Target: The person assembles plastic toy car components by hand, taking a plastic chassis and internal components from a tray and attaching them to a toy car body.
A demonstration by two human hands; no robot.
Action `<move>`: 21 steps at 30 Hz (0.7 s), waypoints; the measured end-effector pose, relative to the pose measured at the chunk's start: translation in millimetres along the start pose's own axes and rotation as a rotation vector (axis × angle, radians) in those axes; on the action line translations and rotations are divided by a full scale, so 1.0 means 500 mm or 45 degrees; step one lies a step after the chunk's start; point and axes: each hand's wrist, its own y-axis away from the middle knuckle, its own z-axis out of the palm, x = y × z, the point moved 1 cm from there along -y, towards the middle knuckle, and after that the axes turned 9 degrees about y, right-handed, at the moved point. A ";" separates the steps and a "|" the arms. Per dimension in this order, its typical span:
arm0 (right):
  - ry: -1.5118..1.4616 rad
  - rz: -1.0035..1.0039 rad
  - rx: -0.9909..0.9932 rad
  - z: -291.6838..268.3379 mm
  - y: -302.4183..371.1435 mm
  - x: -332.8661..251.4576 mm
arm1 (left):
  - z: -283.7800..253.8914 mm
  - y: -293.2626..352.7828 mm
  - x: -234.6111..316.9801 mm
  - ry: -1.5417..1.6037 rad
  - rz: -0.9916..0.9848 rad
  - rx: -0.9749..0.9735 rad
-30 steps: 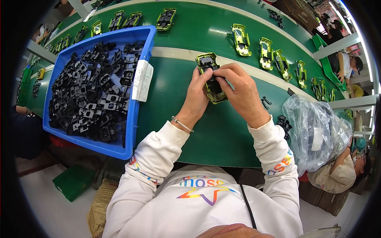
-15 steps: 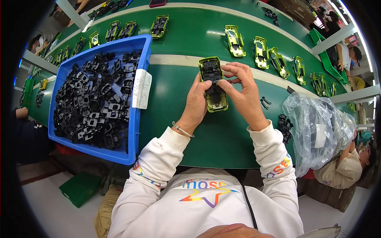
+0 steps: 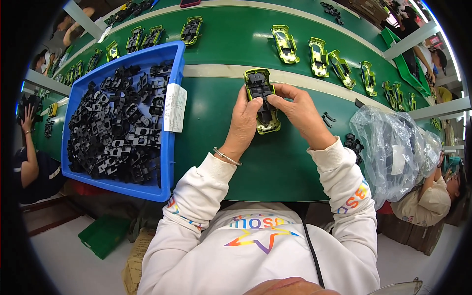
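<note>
Head view: two bare hands meet over a green desk [image 3: 275,169], holding a lime-green toy car [image 3: 267,125] between them. It lies open side up, black insert [image 3: 259,88] showing, its long axis running away from the wearer and leaning slightly left at the far end. Both hands touch it, so neither is nearer. The left hand [image 3: 243,119] is partly closed along the left side, thumb on top near the middle; the right hand [image 3: 298,111] is loosely curled at the right side, its thumb close to the other — fingers under the car are hidden.

To the left, a blue bin [image 3: 168,152] holds a heap of black parts [image 3: 110,120]. Past the right wrist lie small black pieces [image 3: 353,145], then a clear plastic bag [image 3: 393,142]. Beyond a pale rail [image 3: 216,71], more green cars [image 3: 285,45] stand in a loose line. Co-workers show at both edges — one, at left, with a raised hand [image 3: 28,119].
</note>
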 end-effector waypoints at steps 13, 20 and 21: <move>0.170 -0.165 -0.079 -0.010 0.001 -0.033 | 0.026 -0.005 0.030 0.305 -0.047 -0.065; 0.328 -0.366 0.234 0.018 0.020 -0.031 | 0.001 -0.005 0.009 0.073 0.056 -0.028; 0.386 -0.310 0.215 0.017 0.022 -0.028 | 0.003 -0.003 0.007 0.071 0.055 -0.028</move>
